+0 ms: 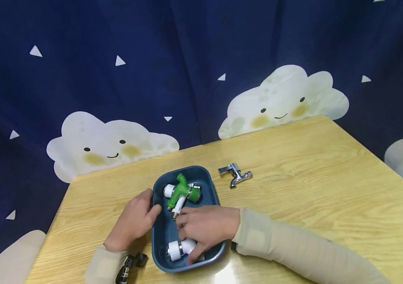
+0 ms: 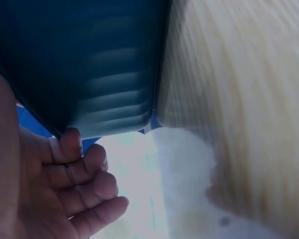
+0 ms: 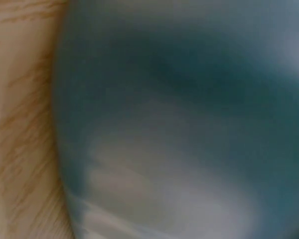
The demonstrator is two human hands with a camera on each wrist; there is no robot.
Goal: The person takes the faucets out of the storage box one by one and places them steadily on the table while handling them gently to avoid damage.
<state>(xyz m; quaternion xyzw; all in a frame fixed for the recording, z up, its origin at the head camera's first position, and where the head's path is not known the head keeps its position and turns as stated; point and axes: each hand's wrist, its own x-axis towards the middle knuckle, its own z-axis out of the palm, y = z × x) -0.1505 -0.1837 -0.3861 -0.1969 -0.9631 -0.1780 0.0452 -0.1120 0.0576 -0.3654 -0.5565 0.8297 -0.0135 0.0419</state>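
Observation:
A dark blue plastic tray (image 1: 163,262) stands on the wooden table. At its left rim is my left hand (image 1: 135,217), its thumb over the edge and its fingers outside; in the left wrist view the fingers (image 2: 72,177) are bent beside the tray wall. My right hand (image 1: 206,225) reaches into the near half of the tray. Thumb and fingers lie on both sides of a white tap (image 1: 175,251) with a ribbed knob, partly covered by the hand. In the far half a green tap (image 1: 181,190) lies across another white tap (image 1: 179,205) with a brass threaded end.
A chrome tap (image 1: 236,174) lies on the table (image 1: 311,177) to the right of the tray. Behind the table hangs a dark blue curtain (image 1: 194,71) with clouds. The right wrist view shows only the blurred tray wall (image 3: 139,124) and some wood.

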